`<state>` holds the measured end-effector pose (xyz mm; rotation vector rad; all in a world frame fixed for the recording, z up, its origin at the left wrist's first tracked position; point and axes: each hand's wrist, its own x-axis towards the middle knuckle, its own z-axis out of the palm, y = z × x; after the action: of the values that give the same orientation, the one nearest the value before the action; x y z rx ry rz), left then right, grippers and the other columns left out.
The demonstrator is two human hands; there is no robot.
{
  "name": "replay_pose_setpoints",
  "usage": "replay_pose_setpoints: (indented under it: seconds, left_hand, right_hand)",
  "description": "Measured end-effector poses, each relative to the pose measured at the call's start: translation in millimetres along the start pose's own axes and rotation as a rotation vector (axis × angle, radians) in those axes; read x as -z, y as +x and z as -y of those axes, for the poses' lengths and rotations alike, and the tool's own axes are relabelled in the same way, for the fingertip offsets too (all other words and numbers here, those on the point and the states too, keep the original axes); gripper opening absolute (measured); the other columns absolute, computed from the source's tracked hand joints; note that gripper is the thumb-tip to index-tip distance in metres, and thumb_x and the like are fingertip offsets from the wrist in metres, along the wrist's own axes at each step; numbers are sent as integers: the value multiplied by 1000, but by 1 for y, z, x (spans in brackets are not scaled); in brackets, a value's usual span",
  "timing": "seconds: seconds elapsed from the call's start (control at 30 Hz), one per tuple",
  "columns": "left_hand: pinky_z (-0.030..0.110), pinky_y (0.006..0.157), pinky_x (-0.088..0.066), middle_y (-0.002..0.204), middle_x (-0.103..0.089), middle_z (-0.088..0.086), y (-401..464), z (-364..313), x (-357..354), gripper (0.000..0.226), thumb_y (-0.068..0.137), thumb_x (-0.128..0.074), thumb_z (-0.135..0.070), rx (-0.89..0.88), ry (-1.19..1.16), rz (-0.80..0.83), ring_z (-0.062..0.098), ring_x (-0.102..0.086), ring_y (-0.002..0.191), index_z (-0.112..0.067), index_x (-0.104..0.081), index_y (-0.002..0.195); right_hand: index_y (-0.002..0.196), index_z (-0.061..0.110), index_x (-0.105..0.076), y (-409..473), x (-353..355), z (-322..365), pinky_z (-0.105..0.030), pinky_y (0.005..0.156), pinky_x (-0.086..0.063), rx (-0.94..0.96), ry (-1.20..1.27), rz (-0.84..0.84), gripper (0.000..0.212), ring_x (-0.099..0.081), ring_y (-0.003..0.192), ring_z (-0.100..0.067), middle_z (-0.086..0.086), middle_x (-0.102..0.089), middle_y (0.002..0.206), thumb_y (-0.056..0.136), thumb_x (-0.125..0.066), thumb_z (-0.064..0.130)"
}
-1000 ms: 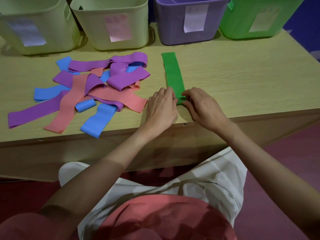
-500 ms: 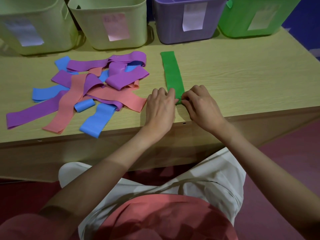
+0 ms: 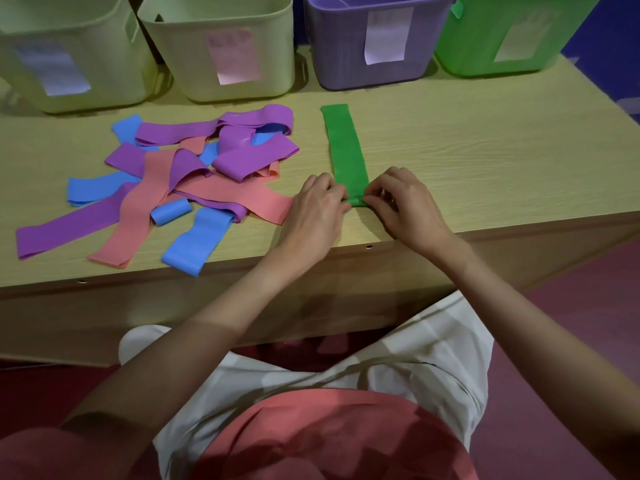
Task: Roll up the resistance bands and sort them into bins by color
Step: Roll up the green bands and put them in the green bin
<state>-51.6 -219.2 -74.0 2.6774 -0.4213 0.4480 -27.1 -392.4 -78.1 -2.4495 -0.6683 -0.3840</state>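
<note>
A: Where is the green band [image 3: 344,150] lying?

B: It is lying flat on the wooden table [image 3: 485,161], running lengthwise from just in front of the purple bin [image 3: 346,64] back toward the table's near edge. Its near end is curling into a small roll.

A: What are the hands doing with it?

B: The left hand [image 3: 317,211] is sitting at the left side of the green band's near end, fingers curled and pinching the roll. The right hand [image 3: 403,206] is sitting at the right side of the same end, fingertips bent in and pinching the roll too.

A: And the other bands?

B: A loose pile of purple, blue and salmon bands [image 3: 194,174] is lying to the left of the green band, well apart from it. One small blue roll [image 3: 170,211] is resting within that pile.

A: The bins?

B: Beyond the green band's far end, the purple bin is standing; the green bin [image 3: 512,32] is standing to its right, and two pale bins [image 3: 221,46] to its left.
</note>
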Motion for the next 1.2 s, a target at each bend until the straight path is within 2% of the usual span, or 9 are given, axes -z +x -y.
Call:
replay_pose_setpoints:
  seconds: [0.17, 0.4, 0.5, 0.6, 0.77, 0.9, 1.03, 1.2]
  left_hand:
    - [39, 80, -49, 97, -59, 11, -3, -4, -3, 17, 94, -58, -14, 7, 48, -42, 24, -52, 95, -2, -67, 101]
    - [40, 70, -51, 90, -58, 14, -6, -3, -4, 19, 94, -57, -14, -25, 160, -92, 27, -53, 87, 0, -70, 97]
    - [40, 71, -50, 93, -57, 14, -4, 2, -5, 23, 94, -55, -18, -62, 156, -56, 27, -51, 89, 0, -68, 103]
    - [38, 72, -50, 92, -59, 14, 1, 3, -6, 14, 90, -61, -8, -111, 185, -34, 27, -52, 88, 2, -68, 98]
    - [38, 74, -49, 91, -60, 11, 6, 5, -8, 19, 82, -66, 6, -150, 115, -39, 26, -54, 83, -2, -60, 98]
    - [41, 71, -47, 89, -58, 13, 6, 9, -6, 8, 88, -62, -4, -162, 108, -53, 27, -51, 83, -3, -59, 94]
    - [34, 74, -50, 101, -56, 13, 9, 10, -8, 12, 90, -62, -11, -79, 60, -65, 24, -52, 94, -2, -63, 98]
    - [37, 82, -47, 95, -60, 12, 18, 11, -3, 13, 92, -61, -9, -31, -42, -34, 24, -53, 94, -1, -68, 98]
  right_hand:
    - [95, 7, -66, -3, 3, -3, -35, 67, -47, 17, 7, 37, 19, -51, 85, -19, -6, -57, 90, 86, -70, 23]
    - [100, 1, -70, 4, 3, -6, -37, 70, -49, 81, -33, 37, 17, -54, 90, -27, -13, -59, 94, 91, -63, 13]
    - [99, 1, -72, 8, 4, -7, -37, 70, -48, 85, -42, 42, 17, -55, 87, -28, -13, -62, 91, 91, -63, 13]
    - [97, 2, -73, 10, 3, -8, -37, 70, -48, 80, -35, 50, 16, -56, 86, -28, -13, -63, 90, 90, -64, 13]
    - [101, 2, -69, 11, 2, -5, -36, 71, -47, 48, -20, 38, 16, -55, 86, -25, -12, -64, 90, 90, -63, 12]
    - [94, 5, -65, 10, 1, -6, -36, 66, -45, 48, -19, 17, 9, -48, 81, -17, -8, -62, 85, 90, -63, 13]
    - [93, 4, -68, 9, 0, -7, -38, 64, -46, 48, -63, -1, 12, -50, 86, -25, -9, -60, 87, 89, -65, 15]
    - [97, 2, -69, 10, 0, -8, -34, 67, -45, 41, -69, 31, 19, -52, 90, -26, -11, -60, 94, 86, -70, 17]
